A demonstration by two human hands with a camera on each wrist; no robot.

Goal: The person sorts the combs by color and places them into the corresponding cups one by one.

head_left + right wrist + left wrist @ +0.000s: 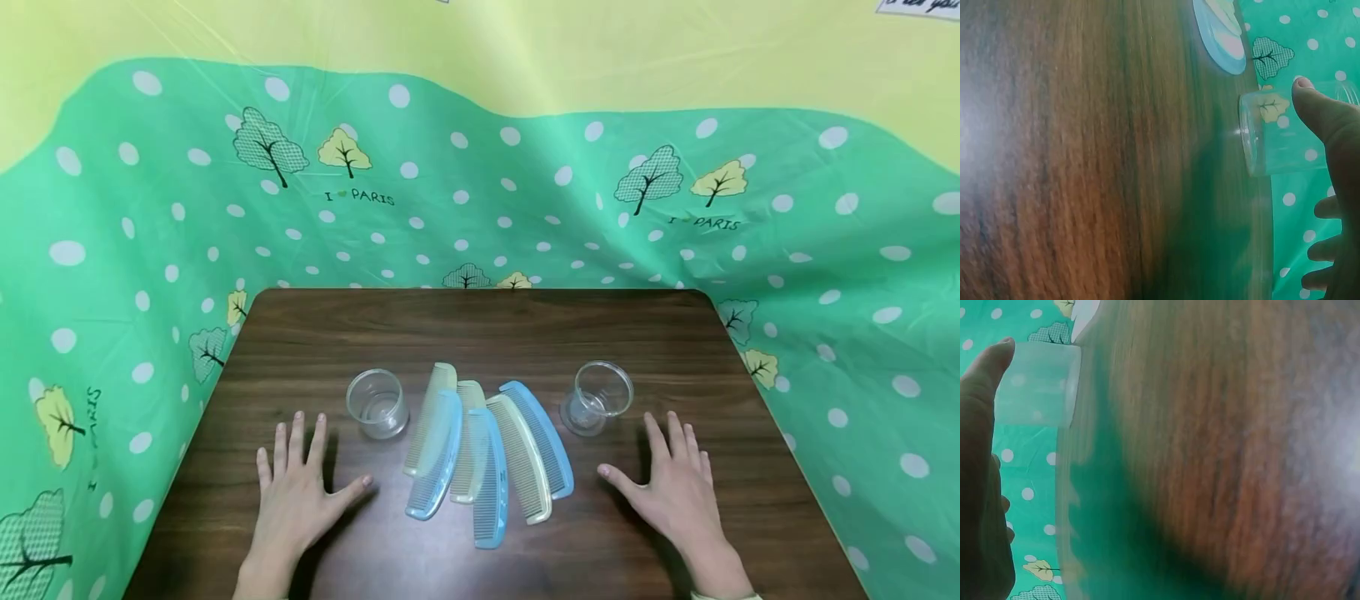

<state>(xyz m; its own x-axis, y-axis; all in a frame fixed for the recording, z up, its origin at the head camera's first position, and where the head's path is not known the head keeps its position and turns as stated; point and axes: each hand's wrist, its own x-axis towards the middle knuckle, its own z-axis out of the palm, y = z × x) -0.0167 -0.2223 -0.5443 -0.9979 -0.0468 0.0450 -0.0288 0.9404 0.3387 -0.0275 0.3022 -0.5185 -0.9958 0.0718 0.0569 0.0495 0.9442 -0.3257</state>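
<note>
Both hands are held over the table with fingers spread and nothing in them. My left hand (295,496) is at the left, its fingertips near a clear cup (377,407). On the other side, my right hand (678,496) lies close to a second clear cup (597,398). Between the cups, several combs overlap in a loose fan: pale yellow-green ones such as this comb (522,458) and blue ones such as this comb (491,479). In the right wrist view, the thumb (1322,112) overlaps the right cup (1285,140); the left wrist view shows the left cup (1035,387) beyond the thumb.
The dark wood-grain table (480,325) has rounded far corners. Green and yellow cloth (480,175) printed with trees and white dots hangs behind it and along both sides.
</note>
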